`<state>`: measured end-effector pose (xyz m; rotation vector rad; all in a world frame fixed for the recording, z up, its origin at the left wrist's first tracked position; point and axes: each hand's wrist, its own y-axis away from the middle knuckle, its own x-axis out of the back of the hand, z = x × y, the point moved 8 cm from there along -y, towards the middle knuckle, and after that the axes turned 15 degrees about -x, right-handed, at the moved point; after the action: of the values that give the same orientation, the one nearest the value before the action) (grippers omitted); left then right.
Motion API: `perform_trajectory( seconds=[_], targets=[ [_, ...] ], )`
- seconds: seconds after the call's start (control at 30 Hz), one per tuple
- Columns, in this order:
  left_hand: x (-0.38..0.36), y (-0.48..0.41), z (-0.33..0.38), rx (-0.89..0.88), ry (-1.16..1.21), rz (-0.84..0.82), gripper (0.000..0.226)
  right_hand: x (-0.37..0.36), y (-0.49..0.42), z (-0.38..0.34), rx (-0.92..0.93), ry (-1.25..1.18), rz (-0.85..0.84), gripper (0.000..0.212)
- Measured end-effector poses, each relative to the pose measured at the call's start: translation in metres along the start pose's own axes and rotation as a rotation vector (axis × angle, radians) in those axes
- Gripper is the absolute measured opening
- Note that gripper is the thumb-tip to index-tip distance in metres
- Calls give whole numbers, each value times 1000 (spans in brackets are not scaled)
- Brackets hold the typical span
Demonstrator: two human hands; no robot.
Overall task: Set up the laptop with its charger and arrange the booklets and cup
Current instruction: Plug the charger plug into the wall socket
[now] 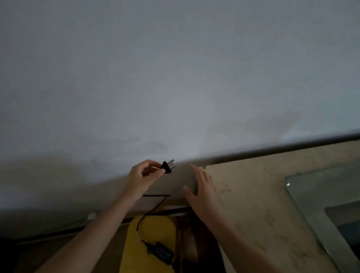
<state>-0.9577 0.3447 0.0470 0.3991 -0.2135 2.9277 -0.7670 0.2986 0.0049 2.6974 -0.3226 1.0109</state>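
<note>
My left hand (142, 173) pinches the charger's black plug (167, 166) between thumb and fingers, its metal prongs pointing toward the grey wall. The thin black cable (152, 211) drops from there to the black charger brick (163, 252), which lies on a yellow seat below. My right hand (201, 188) is open with fingers spread, resting flat on the left edge of the beige table (264, 200). No laptop, booklets or cup are in view.
A plain grey wall (177, 75) fills the upper frame. A glass sheet (326, 192) covers the table at right. The yellow seat (148, 247) stands in the gap between wall and table. A small white box (91, 216) sits low on the wall.
</note>
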Motion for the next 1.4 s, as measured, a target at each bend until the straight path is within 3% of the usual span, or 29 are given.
perform_trajectory(
  seconds=[0.2, 0.33, 0.47, 0.63, 0.97, 1.27, 1.4],
  targets=[
    [164, 71, -6, 3, 79, 352, 8, -94, 33, -105, 170, 92, -137, 70],
    [254, 128, -25, 56, 142, 496, 12, -161, 69, -155, 253, 82, -233, 63],
    [323, 179, -47, 93, 99, 601, 13, -226, 107, -185, 293, 117, -340, 61],
    [377, 241, -78, 130, 32, 850, 9, -283, 140, -202, 330, 182, -437, 59],
    [357, 307, -174, 296, -93, 965, 9, -350, 124, -174, 457, 349, -515, 57],
    [286, 311, -343, 332, -234, 996, 15, -474, 74, -82, 841, 714, -484, 71],
    [257, 316, -412, 352, -241, 1097, 12, -513, 26, -65, 884, 746, -365, 77]
  ],
)
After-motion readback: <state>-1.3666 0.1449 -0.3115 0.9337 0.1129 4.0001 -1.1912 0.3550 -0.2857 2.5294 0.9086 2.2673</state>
